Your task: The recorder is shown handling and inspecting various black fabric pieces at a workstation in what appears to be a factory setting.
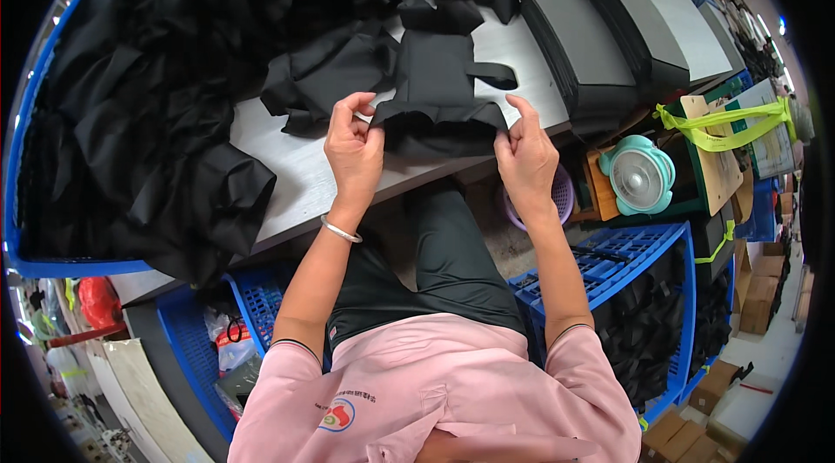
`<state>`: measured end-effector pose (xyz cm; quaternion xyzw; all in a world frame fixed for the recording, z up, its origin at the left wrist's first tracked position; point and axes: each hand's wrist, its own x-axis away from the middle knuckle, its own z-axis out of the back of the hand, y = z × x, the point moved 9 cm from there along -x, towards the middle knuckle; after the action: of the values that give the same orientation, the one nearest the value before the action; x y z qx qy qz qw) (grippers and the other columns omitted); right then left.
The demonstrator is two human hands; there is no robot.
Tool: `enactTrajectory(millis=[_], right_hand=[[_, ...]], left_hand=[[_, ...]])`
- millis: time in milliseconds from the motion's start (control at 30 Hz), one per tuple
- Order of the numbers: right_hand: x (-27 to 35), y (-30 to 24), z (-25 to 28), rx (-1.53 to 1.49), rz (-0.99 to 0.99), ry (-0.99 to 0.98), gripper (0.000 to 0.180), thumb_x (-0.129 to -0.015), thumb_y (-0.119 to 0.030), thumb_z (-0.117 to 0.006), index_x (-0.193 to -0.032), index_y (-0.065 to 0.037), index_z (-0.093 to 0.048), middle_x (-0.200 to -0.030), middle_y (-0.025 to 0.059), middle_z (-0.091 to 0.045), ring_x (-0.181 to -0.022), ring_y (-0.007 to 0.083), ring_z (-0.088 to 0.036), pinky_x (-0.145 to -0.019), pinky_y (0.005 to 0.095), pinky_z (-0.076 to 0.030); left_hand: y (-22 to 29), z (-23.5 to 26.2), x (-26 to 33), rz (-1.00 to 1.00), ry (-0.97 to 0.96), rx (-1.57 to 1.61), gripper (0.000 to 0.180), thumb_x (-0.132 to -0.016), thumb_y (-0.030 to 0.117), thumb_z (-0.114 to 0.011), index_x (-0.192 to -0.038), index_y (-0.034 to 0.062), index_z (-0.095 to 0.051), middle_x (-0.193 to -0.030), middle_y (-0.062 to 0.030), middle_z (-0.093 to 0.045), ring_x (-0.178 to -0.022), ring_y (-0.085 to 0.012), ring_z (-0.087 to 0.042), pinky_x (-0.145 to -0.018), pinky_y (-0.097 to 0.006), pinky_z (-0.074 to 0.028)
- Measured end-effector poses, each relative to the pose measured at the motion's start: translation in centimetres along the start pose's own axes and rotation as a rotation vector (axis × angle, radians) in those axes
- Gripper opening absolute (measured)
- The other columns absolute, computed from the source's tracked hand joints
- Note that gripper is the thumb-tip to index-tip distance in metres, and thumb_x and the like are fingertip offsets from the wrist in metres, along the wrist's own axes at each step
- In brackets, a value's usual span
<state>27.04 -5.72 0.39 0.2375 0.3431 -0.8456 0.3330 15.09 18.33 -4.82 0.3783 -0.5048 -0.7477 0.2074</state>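
Note:
A black fabric bag [435,71] lies on the grey table with its mouth toward me, and a strap-like loop sticks out at its right side. My left hand [355,145] pinches the left corner of the mouth between thumb and fingers. At the opposite corner, my right hand [527,150] grips the edge in the same way. Between the two hands the hem sags over the table's front edge, and the inside looks dark. Left of the bag lies another crumpled black fabric piece [330,71], close to my left hand.
A big heap of black fabric [148,115] fills a blue crate [13,202] on the left. Flat stacks of black pieces [583,36] lie at the right. A small teal fan [639,174] stands beyond my right hand, near a purple basket [564,193]. Blue crates [626,263] flank my legs.

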Motion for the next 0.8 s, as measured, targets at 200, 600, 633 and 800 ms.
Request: enactTrajectory(millis=[200, 600, 633, 800], right_hand=[[-3.0, 4.3, 3.3, -0.140, -0.076, 0.127, 0.052, -0.083, -0.019, -0.080, -0.128, -0.004, -0.058, -0.092, 0.0095, -0.061, -0.082, 0.0227, -0.063, -0.075, 0.0331, -0.052], [-9.4, 12.1, 1.2, 0.524, 0.030, 0.055, 0.020, -0.089, -0.022, -0.070, -0.080, -0.004, -0.070, -0.087, 0.0098, -0.063, -0.087, 0.0292, -0.064, -0.076, 0.0427, -0.054], [-9.4, 12.3, 1.0, 0.528, -0.020, 0.002, 0.020, -0.089, -0.022, -0.070, -0.080, -0.004, -0.070, -0.087, 0.0098, -0.063, -0.087, 0.0292, -0.064, -0.076, 0.0427, -0.054], [-7.9, 7.5, 4.3, 0.477, 0.060, 0.205, 0.017, -0.091, -0.018, -0.067, -0.079, -0.006, -0.065, -0.085, 0.0083, -0.061, -0.081, 0.0282, -0.064, -0.068, 0.0408, -0.054]], left_hand=[[0.9, 0.1, 2.3, 0.071, 0.022, 0.138, 0.051, -0.083, -0.003, -0.073, -0.129, 0.0017, -0.052, -0.116, -0.0073, -0.060, -0.067, -0.0050, -0.055, -0.055, -0.020, -0.044], [2.7, -0.7, 9.0, 0.217, -0.066, 0.427, 0.035, -0.091, -0.001, -0.068, -0.124, 0.0009, -0.057, -0.116, -0.0041, -0.061, -0.078, -0.0026, -0.055, -0.065, -0.017, -0.046], [3.0, -1.3, 9.5, 0.230, -0.111, 0.473, 0.029, -0.092, -0.001, -0.067, -0.121, 0.0005, -0.060, -0.111, -0.0025, -0.064, -0.080, -0.0020, -0.055, -0.067, -0.017, -0.047], [4.4, -4.9, 11.8, 0.345, -0.443, 0.586, 0.025, -0.095, 0.009, -0.067, -0.120, 0.0028, -0.064, -0.112, -0.0010, -0.067, -0.087, -0.0040, -0.060, -0.070, -0.019, -0.050]])
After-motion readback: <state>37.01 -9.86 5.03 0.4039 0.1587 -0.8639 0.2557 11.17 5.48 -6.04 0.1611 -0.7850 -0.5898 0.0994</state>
